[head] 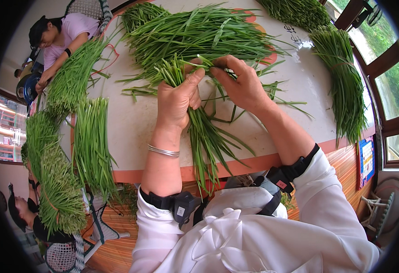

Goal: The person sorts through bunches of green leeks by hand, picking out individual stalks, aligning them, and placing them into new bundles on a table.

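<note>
My left hand [181, 97] is closed around a small bunch of long green leafy stalks, seemingly garlic chives [204, 136]. Their pale cut ends stick up above the fist and the leaves hang past the table's front edge. My right hand [238, 80] pinches one or more stalks between thumb and fingers, close to the left thumb. Behind both hands lies a large loose pile of the same chives [199, 34]. Stray leaves lie on the white table top [131, 126] around the hands.
Left of me a chive bundle [92, 146] lies at the table edge, with more heaps [61, 191] beyond. A tied bundle [342, 82] lies at right, another [295, 13] behind it. Two persons sit at the left, one handling chives. A woven chair [95, 218] stands at the lower left.
</note>
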A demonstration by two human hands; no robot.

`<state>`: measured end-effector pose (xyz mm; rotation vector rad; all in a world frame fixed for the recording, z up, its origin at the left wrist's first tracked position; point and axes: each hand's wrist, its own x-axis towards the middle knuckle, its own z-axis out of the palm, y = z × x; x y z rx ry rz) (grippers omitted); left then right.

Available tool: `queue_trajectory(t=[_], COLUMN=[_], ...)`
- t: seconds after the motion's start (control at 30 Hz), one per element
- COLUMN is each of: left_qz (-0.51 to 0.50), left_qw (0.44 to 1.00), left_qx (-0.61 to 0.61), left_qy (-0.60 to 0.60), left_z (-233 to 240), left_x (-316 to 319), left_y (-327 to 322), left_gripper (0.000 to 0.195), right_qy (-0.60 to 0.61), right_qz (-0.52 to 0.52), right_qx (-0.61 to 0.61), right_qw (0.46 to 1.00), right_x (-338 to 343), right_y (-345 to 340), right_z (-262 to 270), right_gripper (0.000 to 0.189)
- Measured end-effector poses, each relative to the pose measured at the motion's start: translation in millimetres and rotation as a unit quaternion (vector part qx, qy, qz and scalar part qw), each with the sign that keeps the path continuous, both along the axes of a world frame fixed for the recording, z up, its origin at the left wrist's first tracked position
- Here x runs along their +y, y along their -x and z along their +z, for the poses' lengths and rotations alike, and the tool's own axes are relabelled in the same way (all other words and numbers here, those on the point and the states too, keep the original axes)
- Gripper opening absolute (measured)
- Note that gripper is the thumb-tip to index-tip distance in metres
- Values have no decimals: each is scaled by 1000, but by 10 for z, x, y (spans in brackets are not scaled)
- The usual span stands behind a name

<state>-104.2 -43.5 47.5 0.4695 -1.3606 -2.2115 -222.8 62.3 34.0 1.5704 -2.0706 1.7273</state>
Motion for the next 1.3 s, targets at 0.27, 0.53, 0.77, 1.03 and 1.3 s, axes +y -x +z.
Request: queue_trajectory(t=[0.27, 0.53, 0.77, 1.03, 1.3], left_qz=[40, 50, 59, 202, 32], left_qw=[999, 997, 970, 912, 914], left_qx=[-3, 57, 204, 305, 353], left_qy=[33, 21, -116, -186, -198], left_z=[-33, -72, -95, 0, -137], left_x=[15, -69, -275, -404, -579], left_y=[35, 22, -69, -100, -200], left_gripper=[15, 23, 19, 22, 17], right_qy=[-10, -7, 21, 100, 193], right_qz=[46, -2, -70, -159, -197], right_qx=[-117, -123, -153, -214, -260], right_qw=[992, 992, 986, 959, 925], right_x=[3, -7, -7, -2, -12], right_y=[-25, -31, 50, 170, 303], right_z=[-35, -28, -47, -40, -87], right_gripper=[16, 15, 18, 17, 13])
